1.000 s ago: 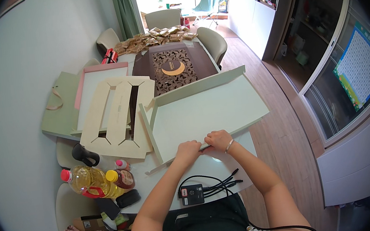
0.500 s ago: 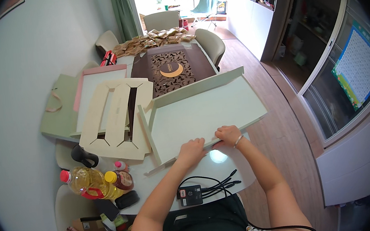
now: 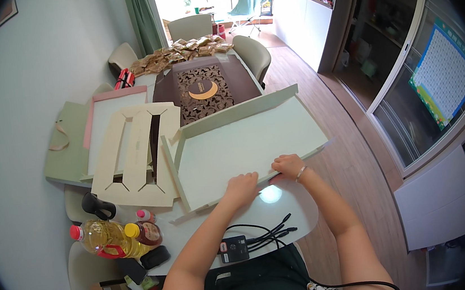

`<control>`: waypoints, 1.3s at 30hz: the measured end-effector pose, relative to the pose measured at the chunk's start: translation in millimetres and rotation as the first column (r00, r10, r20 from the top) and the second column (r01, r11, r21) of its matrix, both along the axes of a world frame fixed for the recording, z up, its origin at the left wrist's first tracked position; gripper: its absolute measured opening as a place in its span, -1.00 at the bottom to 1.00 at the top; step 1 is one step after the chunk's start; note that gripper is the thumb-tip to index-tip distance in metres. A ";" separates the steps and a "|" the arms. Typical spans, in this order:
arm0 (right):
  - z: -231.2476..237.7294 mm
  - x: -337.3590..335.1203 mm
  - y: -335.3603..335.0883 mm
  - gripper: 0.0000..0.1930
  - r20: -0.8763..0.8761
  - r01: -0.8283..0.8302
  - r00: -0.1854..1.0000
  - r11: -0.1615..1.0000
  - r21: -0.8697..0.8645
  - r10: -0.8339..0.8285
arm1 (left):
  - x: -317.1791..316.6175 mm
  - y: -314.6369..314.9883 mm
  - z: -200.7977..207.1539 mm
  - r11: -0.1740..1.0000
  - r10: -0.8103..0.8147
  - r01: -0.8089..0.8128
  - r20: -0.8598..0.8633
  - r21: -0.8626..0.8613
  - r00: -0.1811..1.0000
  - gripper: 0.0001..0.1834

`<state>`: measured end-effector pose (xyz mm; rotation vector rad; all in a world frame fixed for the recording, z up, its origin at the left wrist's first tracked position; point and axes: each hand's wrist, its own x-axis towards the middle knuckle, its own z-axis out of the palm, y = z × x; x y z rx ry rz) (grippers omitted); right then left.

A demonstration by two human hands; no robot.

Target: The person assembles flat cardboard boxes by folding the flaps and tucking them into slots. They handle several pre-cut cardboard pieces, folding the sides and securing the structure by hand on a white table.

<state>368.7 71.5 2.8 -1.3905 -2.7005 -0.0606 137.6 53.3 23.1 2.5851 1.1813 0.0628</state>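
A shallow pale green cardboard box tray (image 3: pixel 244 144) lies slanted across the near part of the table, its low walls folded up and its inside white. My left hand (image 3: pixel 242 188) grips the middle of its near wall, fingers curled over the edge. Just to the right, my right hand (image 3: pixel 289 167) pinches the same wall, its thumb hidden below the rim. Left of the tray is a flat cream cardboard insert (image 3: pixel 136 149) with long slots. Behind it a dark brown patterned sheet (image 3: pixel 204 88) with a gold crescent lies flat.
Small wrapped packets (image 3: pixel 177 54) are heaped at the far end. A green gift bag (image 3: pixel 65 145) and a pink-edged box (image 3: pixel 87 123) lie at left. An oil bottle (image 3: pixel 103 238), a yellow-capped jar (image 3: pixel 145 232) and a black device with cables (image 3: pixel 234 249) are near me.
The whole view has shifted slightly, so things appear a little farther left. Both hands keep their hold on the tray's near wall, with hardly any movement.
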 end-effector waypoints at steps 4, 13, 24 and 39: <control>-7.9 -15.9 2.0 -0.58 -0.025 -0.070 0.997 0.991 0.118 0.073 | 19.9 5.1 -14.9 0.996 -0.037 0.030 0.083 0.084 0.996 -0.74; -3.2 27.8 4.1 -0.47 -0.057 0.048 0.997 0.998 0.046 -0.045 | 17.4 6.5 -1.6 0.999 -0.043 0.043 0.008 0.010 0.999 -0.80; 1.5 83.4 0.6 -0.45 -0.044 0.218 0.975 0.975 0.046 -0.216 | 12.2 5.9 -1.3 0.999 -0.039 0.039 0.029 -0.023 0.999 -0.77; 8.7 4.5 -1.0 -0.66 -0.177 0.016 0.984 1.000 0.022 -0.012 | -15.0 0.0 -12.0 0.996 0.091 -0.090 0.098 -0.005 0.991 -0.75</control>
